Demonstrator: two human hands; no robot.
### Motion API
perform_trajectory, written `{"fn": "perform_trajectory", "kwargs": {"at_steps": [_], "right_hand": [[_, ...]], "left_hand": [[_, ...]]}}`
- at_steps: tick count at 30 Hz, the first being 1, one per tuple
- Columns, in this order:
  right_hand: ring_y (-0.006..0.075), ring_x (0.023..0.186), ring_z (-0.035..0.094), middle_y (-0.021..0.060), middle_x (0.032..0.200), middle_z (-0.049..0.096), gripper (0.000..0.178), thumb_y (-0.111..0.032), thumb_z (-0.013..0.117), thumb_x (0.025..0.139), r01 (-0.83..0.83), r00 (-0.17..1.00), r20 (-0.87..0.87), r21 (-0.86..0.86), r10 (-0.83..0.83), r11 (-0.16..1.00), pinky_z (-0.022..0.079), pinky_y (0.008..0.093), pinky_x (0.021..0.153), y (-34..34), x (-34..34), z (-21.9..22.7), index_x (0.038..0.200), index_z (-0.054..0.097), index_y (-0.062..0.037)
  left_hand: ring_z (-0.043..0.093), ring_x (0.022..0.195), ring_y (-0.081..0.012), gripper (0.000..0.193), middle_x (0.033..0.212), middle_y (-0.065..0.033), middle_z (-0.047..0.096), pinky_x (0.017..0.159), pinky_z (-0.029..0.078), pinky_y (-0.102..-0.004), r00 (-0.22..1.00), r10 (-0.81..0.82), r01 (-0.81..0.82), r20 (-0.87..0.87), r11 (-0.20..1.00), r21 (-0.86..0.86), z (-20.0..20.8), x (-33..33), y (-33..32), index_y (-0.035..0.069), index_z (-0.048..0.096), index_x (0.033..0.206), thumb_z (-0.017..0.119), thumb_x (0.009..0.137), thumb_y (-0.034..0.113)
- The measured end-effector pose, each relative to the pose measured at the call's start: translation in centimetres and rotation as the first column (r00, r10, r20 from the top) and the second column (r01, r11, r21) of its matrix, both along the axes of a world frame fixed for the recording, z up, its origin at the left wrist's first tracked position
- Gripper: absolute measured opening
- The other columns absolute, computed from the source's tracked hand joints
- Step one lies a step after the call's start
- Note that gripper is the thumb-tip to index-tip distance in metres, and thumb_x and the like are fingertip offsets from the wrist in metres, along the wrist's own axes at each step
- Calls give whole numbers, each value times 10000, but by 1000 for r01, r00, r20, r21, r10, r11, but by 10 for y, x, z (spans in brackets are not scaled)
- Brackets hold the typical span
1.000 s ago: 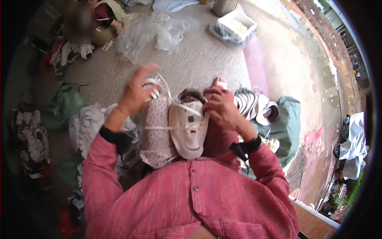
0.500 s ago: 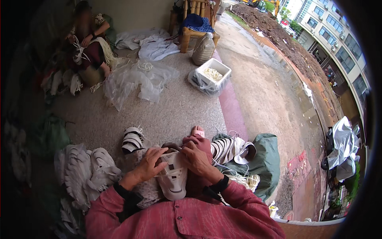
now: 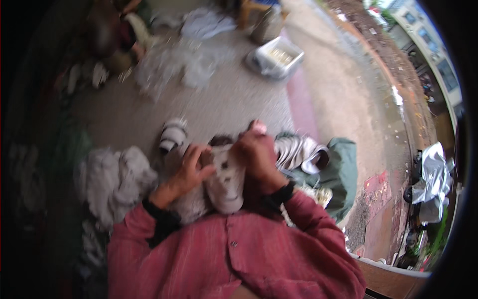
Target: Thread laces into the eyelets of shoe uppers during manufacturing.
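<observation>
A white shoe [image 3: 225,187] rests in my lap, its toe toward my body and its dark collar pointing away. My left hand [image 3: 186,172] grips the left side of the shoe, with its thumb lying against the upper. On the other side, my right hand [image 3: 258,162] is at the upper right edge of the shoe. Its fingers are bent and smeared by motion, so I cannot see whether they pinch anything. Small dark patches show on the shoe's middle, but its laces cannot be made out.
White shoe parts [image 3: 117,182] lie heaped at my left. A striped shoe [image 3: 173,134] stands beyond my left knee. At my right, stacked shoe uppers [image 3: 296,154] lie by a green sack [image 3: 343,174]. Farther off are a white box [image 3: 296,56], plastic sheeting [image 3: 174,67] and a seated person [image 3: 107,37].
The view has tipped downward, so the surroundings sit higher and are blurred. My right hand has shifted from the shoe's collar toward its right edge. My left hand stays at the shoe's left side.
</observation>
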State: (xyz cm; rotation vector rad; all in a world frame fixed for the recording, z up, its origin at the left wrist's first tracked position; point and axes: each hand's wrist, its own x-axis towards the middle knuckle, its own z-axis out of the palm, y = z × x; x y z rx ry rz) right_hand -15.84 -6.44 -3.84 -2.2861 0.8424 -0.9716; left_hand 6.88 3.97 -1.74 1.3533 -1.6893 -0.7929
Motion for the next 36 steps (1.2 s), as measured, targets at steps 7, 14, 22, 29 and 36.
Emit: {"fn": "perform_trajectory", "kwargs": {"at_steps": [7,14,22,29,36], "right_hand": [[166,882,568,50,928,581,200,-209,522,963,-293,869,467,749,-161,594,444,297,816,2,-36,31,987,597,-26],[84,497,269,-58,559,263,339,-277,410,1039,-428,475,698,716,-536,552,307,268,545,2,-116,76,738,454,-128],[66,434,384,-9,532,446,361,-353,508,990,720,552,-202,605,-809,340,363,219,488,23,-278,7,780,593,-71],[154,834,641,79,944,676,194,-58,652,893,521,853,-170,315,-493,793,513,277,738,22,-200,-15,1083,651,-23],[246,785,626,93,871,600,151,-17,689,794,-163,975,-100,294,200,942,503,330,658,27,-40,49,940,658,-38]], "left_hand": [[613,811,-296,221,948,-112,597,683,486,-385,979,-85,30,184,960,280,16,0,42,50,601,970,664,880,242],[638,812,-322,281,823,-136,647,704,485,-410,957,-250,147,147,856,496,27,19,56,54,652,863,605,896,329],[625,673,-373,160,708,-137,631,577,482,-436,663,34,-209,748,968,140,44,81,57,99,656,945,627,893,247],[662,596,-295,92,688,-130,665,509,490,-355,449,716,-472,535,698,-538,81,93,40,92,642,1007,636,924,132],[702,732,-152,86,870,-99,716,611,527,-264,705,702,-468,98,564,-680,118,69,18,13,619,1004,619,939,69]]}}
